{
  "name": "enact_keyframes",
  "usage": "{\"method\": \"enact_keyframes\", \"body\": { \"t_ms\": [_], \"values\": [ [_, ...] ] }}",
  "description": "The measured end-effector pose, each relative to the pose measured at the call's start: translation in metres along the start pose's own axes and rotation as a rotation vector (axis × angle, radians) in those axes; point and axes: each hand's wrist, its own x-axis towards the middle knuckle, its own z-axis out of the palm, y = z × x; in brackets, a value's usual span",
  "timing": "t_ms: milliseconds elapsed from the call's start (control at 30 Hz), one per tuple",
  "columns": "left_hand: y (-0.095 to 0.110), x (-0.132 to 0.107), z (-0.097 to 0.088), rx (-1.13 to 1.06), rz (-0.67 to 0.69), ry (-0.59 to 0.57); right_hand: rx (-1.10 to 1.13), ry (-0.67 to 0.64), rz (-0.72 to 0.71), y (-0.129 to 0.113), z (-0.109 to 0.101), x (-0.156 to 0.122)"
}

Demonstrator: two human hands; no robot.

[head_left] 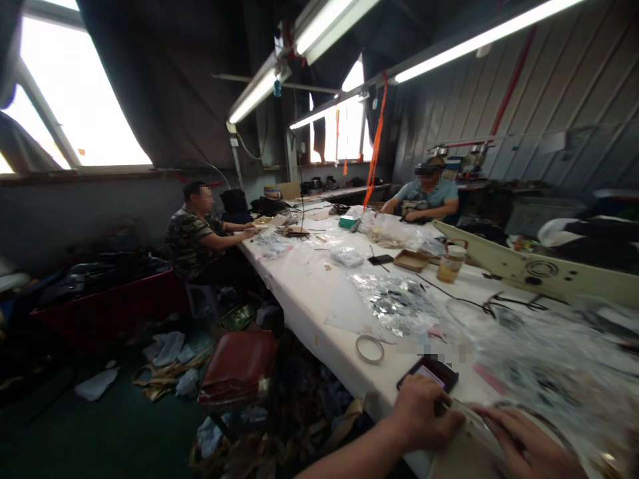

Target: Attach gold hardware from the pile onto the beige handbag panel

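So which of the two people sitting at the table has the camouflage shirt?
The person in camouflage sits at the left side of the table, below the window. The other person, at the far end, wears a light blue shirt.

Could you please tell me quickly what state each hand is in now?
Left hand: curled on the edge of the pale sheet; grip cannot be told.
Right hand: open, fingers flat on the same sheet.

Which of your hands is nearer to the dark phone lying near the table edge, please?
The left. The left hand lies just this side of the phone, almost touching it; the right hand rests farther right, on a pale sheet.
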Motion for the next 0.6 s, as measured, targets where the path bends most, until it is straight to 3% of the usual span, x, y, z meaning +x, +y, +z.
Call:
{"method": "enact_keyframes", "body": {
  "t_ms": [100, 167, 367, 600],
  "values": [
    [0.029, -0.004, -0.026, 0.089, 0.049, 0.005, 0.113, -0.062, 0.155, -0.034, -0.024, 0.001],
    [0.034, -0.003, -0.035, 0.011, 0.053, -0.002, 0.132, -0.084, 0.262, -0.053, -0.03, 0.004],
    [0.01, 0.002, -0.02, -0.142, 0.072, -0.05, 0.186, -0.084, 0.41, -0.062, -0.025, 0.007],
    [0.01, -0.001, -0.021, -0.088, 0.088, -0.045, 0.309, -0.103, 0.45, -0.069, -0.019, 0.006]
  ]
}}
